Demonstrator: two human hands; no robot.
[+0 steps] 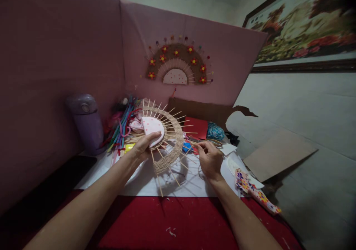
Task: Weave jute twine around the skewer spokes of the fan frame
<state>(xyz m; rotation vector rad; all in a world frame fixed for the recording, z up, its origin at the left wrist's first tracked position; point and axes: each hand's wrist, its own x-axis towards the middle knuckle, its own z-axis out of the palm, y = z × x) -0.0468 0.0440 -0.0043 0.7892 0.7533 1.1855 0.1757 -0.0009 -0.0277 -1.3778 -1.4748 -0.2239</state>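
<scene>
My left hand grips a half-round woven fan by its white, pink-dotted centre, thumb on top. Thin wooden sticks radiate from that centre through a band of woven tan twine, their tips poking out past it. To the right of the fan, my right hand is closed, with thumb and forefinger pinched near the stick tips. Those fingers seem to pinch a thin strand, too fine to name for certain. Below the band hangs a loop that looks like twine, over the white sheet.
A finished fan with red flowers hangs on the pink board. Left stands a purple bottle beside coloured pipe cleaners. Behind lie red paper and blue yarn. Flower-patterned material sits right, on the red cloth.
</scene>
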